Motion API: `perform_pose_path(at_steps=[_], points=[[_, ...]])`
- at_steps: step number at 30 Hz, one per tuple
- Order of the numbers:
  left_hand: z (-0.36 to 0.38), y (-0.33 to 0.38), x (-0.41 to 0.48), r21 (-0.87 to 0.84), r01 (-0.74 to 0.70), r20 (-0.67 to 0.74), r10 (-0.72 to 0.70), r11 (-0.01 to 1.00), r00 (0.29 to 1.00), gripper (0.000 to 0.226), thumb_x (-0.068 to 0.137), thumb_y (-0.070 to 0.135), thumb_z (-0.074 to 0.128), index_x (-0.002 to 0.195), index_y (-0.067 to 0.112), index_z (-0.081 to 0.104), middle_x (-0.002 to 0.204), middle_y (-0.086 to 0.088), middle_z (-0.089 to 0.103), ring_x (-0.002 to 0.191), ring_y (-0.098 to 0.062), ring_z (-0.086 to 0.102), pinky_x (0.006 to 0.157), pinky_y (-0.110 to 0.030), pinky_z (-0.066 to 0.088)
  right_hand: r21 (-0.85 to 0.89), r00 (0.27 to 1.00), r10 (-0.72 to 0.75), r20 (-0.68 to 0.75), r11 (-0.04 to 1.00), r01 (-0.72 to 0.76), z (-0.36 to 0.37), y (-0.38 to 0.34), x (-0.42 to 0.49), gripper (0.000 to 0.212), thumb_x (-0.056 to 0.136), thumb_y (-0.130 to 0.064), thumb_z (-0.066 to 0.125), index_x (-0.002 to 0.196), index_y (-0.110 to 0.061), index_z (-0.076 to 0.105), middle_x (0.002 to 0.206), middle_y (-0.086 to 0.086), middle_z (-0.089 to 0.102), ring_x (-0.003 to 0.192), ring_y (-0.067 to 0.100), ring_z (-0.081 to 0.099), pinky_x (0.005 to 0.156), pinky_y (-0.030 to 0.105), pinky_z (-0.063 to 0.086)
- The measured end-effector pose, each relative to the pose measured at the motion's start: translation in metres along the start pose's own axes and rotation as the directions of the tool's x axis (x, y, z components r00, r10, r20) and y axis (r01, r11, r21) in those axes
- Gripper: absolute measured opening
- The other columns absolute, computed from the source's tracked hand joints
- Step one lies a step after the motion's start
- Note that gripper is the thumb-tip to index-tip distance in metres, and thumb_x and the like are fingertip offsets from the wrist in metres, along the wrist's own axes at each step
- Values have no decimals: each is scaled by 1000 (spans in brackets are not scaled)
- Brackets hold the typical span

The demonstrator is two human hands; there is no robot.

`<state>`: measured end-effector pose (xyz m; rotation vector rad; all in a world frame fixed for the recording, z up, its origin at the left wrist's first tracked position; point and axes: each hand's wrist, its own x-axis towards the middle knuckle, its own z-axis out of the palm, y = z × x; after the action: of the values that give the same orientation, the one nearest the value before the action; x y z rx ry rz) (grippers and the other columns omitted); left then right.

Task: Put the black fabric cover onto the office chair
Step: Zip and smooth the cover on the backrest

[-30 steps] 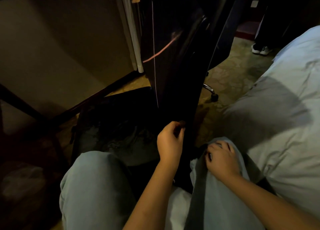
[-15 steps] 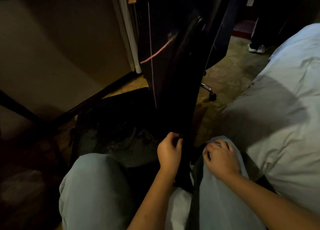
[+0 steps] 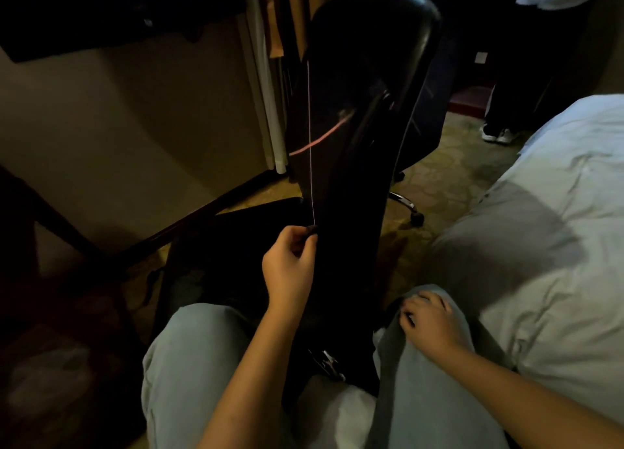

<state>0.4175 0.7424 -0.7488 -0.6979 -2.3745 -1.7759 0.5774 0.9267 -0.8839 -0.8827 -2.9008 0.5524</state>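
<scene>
The office chair (image 3: 368, 53) stands right in front of my knees, its tall back wrapped in the black fabric cover (image 3: 347, 185), which has a thin pale seam line and a pink stripe. My left hand (image 3: 290, 266) pinches the edge of the cover at the lower end of the pale seam, about mid-height of the chair back. My right hand (image 3: 429, 317) lies on my right knee with its fingers curled, next to the cover's lower edge; whether it grips fabric cannot be told. More black fabric lies on the chair seat (image 3: 216, 246) at the left.
A bed with pale bedding (image 3: 540, 229) fills the right side. A dark wooden desk (image 3: 101, 13) and its leg stand at the left, curtains (image 3: 266, 77) behind the chair. Another person's legs and white shoes (image 3: 496, 134) stand at the far right. A chrome chair foot with a castor (image 3: 410, 210) rests on the carpet.
The view has tilted up, so the chair's top now shows. My left hand has moved up along the seam, still pinching the cover. My right hand stays on my knee.
</scene>
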Motion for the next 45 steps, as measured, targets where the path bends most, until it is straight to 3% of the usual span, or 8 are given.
perform_pose_path(at_steps=[4, 7, 9, 19, 22, 35, 42, 45], points=[[-12, -2, -4, 60, -15, 40, 13, 998, 999, 12, 90, 17, 67, 87, 27, 63, 74, 12, 64, 71, 3, 60, 58, -8, 42, 340, 1000, -7, 27, 941, -3, -23, -7, 13, 18, 92, -26, 60, 81, -39, 64, 88, 3, 65, 83, 19, 63, 72, 34, 50], [-16, -1, -9, 72, -16, 27, 14, 997, 1000, 17, 89, 16, 68, 85, 32, 62, 73, 13, 64, 71, 4, 60, 59, -9, 43, 437, 993, -118, 10, 894, 102, -51, -24, 23, 13, 96, -27, 57, 98, -25, 69, 95, 2, 60, 89, 16, 56, 77, 33, 47], [-20, 2, -12, 81, -22, 3, 22, 996, 1000, 17, 88, 16, 68, 84, 31, 62, 74, 12, 64, 73, 3, 61, 60, -10, 44, 458, 982, -183, -51, 869, 186, -65, -34, 28, 12, 96, -31, 56, 96, -32, 68, 94, -1, 60, 88, 13, 56, 73, 28, 45], [-53, 9, -21, 136, 5, -76, 6, 991, 997, 10, 89, 19, 68, 88, 28, 64, 77, 15, 64, 74, 6, 60, 62, -8, 46, 310, 894, -291, -340, 863, 399, -113, -76, 26, 35, 88, -50, 54, 85, -20, 71, 77, 0, 66, 76, 21, 62, 67, 38, 49], [-57, 8, -25, 145, 23, -66, -13, 989, 998, 9, 90, 19, 68, 89, 28, 64, 79, 14, 65, 76, 2, 62, 64, -12, 48, 271, 888, -283, -363, 880, 391, -123, -87, 31, 24, 91, -37, 61, 85, -16, 71, 72, 2, 66, 70, 21, 63, 63, 39, 50], [-58, -15, -16, 209, 80, -80, -65, 975, 995, 11, 89, 20, 68, 88, 29, 62, 79, 16, 63, 75, 2, 61, 62, -11, 48, 330, 913, -72, -401, 919, 217, -125, -92, 67, 29, 93, -35, 59, 68, -20, 63, 58, -5, 57, 59, 14, 56, 55, 34, 45], [-48, -24, -6, 222, 91, -80, -75, 971, 994, 5, 89, 19, 68, 91, 23, 66, 77, 14, 65, 74, 0, 63, 62, -12, 48, 550, 974, 93, -205, 834, 36, -142, -77, 127, 21, 95, -20, 59, 78, -14, 70, 85, 11, 70, 85, 31, 65, 71, 37, 49], [-48, -19, 2, 232, 115, -91, -96, 966, 991, 8, 89, 20, 68, 88, 27, 64, 75, 15, 63, 71, 5, 59, 60, -6, 43, 503, 994, 91, -65, 863, -46, -156, -78, 147, 22, 95, -11, 58, 113, -3, 67, 118, 17, 65, 111, 31, 59, 84, 27, 43]])
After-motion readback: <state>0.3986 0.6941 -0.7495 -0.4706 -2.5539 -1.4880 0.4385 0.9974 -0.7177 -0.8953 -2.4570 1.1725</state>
